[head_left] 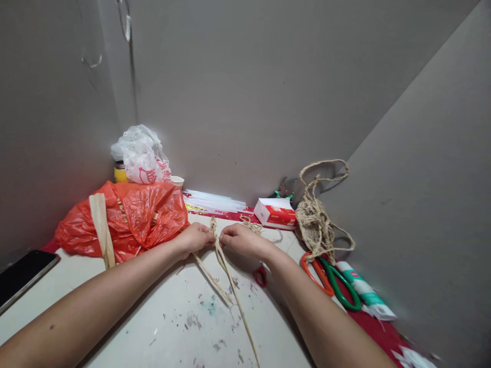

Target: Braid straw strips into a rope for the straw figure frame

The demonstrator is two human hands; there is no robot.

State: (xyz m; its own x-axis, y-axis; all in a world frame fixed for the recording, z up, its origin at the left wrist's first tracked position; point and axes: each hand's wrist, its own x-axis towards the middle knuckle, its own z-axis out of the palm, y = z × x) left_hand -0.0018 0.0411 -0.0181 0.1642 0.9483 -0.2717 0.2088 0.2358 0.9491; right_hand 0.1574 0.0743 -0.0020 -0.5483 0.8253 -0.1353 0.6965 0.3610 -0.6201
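Observation:
My left hand (196,238) and my right hand (242,239) meet near the middle of the table, both pinched shut on pale straw strands (226,271). A short braided piece (213,224) of the strands sticks up between the fingers. The loose ends trail toward me over the stained white tabletop (184,327). Both forearms reach in from the bottom edge.
A red plastic bag (130,217) with a straw strip lies at left, a white bag (141,156) and a yellow jar behind it. A phone (23,273) sits far left. At right lie a twine bundle (318,220), a red-white box (276,212), scissors (332,278) and a tube (364,291). Grey walls enclose the table.

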